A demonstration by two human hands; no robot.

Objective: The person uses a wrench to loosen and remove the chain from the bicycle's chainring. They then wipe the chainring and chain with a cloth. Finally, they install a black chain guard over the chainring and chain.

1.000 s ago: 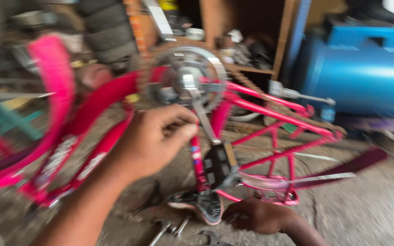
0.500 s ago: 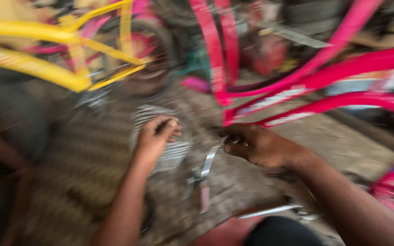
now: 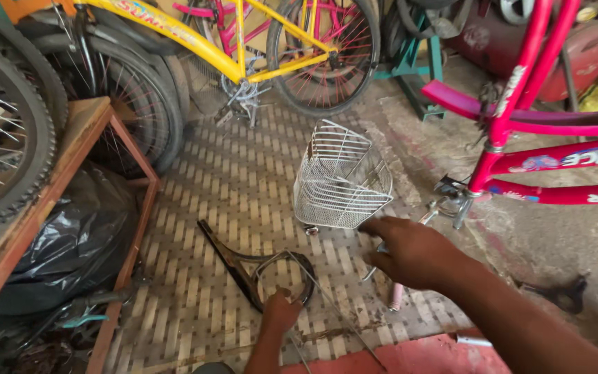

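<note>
Chainguard (image 3: 254,266), black and flat, lies on the woven floor mat (image 3: 230,187) with its round end right under the left hand (image 3: 279,312); its long narrow tail runs up and away from those fingers toward the upper left. It looks like thin pressed metal or plastic: probably light and fairly stiff, yet likely to flex if lifted by the tail alone. The ring end, where the material loops round, seems the soundest place to grip. A thin wire or rod (image 3: 333,308) crosses the ring and slants off just right of the left fingertips.

The left fingers are curled together and pressed onto the ring's lower rim; whether they pinch it or merely rest on it cannot be told from above. The right hand (image 3: 413,253) hovers palm down, fingers loosely bent and slightly apart, holding nothing that shows. Just beyond its fingertips stands a white wire basket (image 3: 342,176), open side up. Under the right hand's knuckles a pale pink grip (image 3: 396,296) lies on the mat, and small metal parts (image 3: 444,204) sit near beside the thumb side.

Farther right of the right hand rises a pink bicycle frame (image 3: 520,156). Well beyond both hands leans a yellow bicycle (image 3: 237,48), and far left of the left fingers is a wooden rack (image 3: 115,201) over black plastic bags (image 3: 77,242).
</note>
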